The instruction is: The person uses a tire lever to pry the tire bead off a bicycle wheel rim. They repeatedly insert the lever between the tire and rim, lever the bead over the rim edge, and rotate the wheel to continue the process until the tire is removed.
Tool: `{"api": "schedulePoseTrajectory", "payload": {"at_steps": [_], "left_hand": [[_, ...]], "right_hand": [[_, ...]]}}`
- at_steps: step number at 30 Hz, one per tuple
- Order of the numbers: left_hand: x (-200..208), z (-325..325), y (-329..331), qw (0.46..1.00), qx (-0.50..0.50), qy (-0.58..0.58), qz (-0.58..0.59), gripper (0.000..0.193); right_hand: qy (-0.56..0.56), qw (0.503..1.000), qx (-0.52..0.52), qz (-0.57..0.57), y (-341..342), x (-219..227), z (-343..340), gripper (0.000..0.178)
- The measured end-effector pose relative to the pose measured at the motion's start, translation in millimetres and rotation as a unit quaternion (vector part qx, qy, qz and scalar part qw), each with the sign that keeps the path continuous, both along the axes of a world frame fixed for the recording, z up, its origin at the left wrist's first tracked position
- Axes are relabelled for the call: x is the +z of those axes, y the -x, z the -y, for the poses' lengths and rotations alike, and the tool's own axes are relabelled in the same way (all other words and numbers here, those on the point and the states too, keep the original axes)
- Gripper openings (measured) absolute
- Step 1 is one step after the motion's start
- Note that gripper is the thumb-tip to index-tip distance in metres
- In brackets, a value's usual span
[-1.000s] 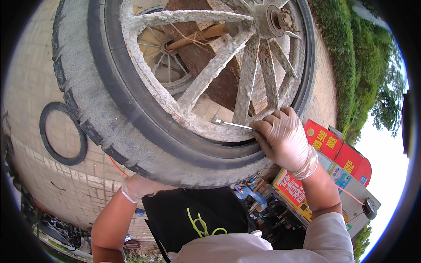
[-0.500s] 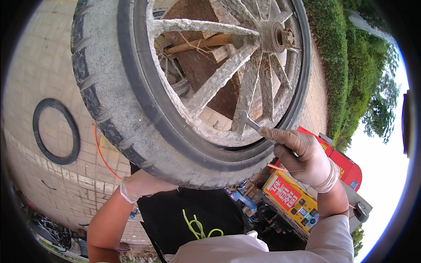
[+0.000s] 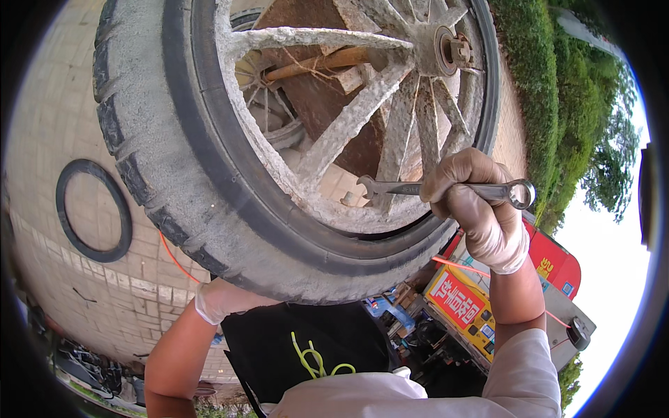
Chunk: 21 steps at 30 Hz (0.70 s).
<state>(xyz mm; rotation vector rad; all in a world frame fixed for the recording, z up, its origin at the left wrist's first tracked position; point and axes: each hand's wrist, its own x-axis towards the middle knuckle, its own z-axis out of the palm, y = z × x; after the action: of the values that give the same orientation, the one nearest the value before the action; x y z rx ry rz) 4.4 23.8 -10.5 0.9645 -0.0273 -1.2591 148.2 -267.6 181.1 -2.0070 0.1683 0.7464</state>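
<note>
Evidently, the person had a steel wrench [image 3: 401, 188] in the gloved right hand [image 3: 477, 205], out at 3 o'clock in the view. The fingers were curled firmly around the shaft, with the ring end showing towards 3 o'clock and the open end pointing towards 9. Just off that open end, towards 8 o'clock, a small stub [image 3: 350, 199] stood on the rim of a spoked wheel [image 3: 355, 130]; the two looked near but apart.

The wheel, with its thick tyre [image 3: 150, 146], filled the view from about 9 round through 12 to 2 o'clock. The left hand [image 3: 235, 301], between 7 and 8 o'clock, reached under the tyre's lower edge; its fingers were hidden, so its grip could not be told.

The wrench looked rigid, light and smooth, probably a little slippery under a thin glove, and best held around mid-shaft. The wheel seemed heavy and stiff, its spokes coarse and crusted enough to snag a glove; the tyre tread, firm and grippy, offered the kinder hold. A loose black ring [image 3: 126, 216] lay on the paving at 9 o'clock.
</note>
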Motion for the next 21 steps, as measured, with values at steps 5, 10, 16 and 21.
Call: {"api": "schedulePoseTrajectory", "payload": {"at_steps": [5,10,16,21], "left_hand": [[-2,-11,1,1.000,-0.002,0.005,0.008,0.061],[-5,-3,-1,1.000,0.003,0.011,0.019,0.062],[-2,-5,0,0.999,0.015,0.018,0.030,0.062],[-5,-8,0,0.999,0.017,0.021,0.040,0.063]], "right_hand": [[-0.021,0.991,0.134,0.004,-26,-23,-9,0.018],[0.004,0.943,0.317,0.100,-47,-43,-30,0.008],[0.010,0.911,0.392,0.125,-52,-54,-47,0.008],[0.001,0.905,0.405,0.130,-58,-63,-62,0.013]]}}
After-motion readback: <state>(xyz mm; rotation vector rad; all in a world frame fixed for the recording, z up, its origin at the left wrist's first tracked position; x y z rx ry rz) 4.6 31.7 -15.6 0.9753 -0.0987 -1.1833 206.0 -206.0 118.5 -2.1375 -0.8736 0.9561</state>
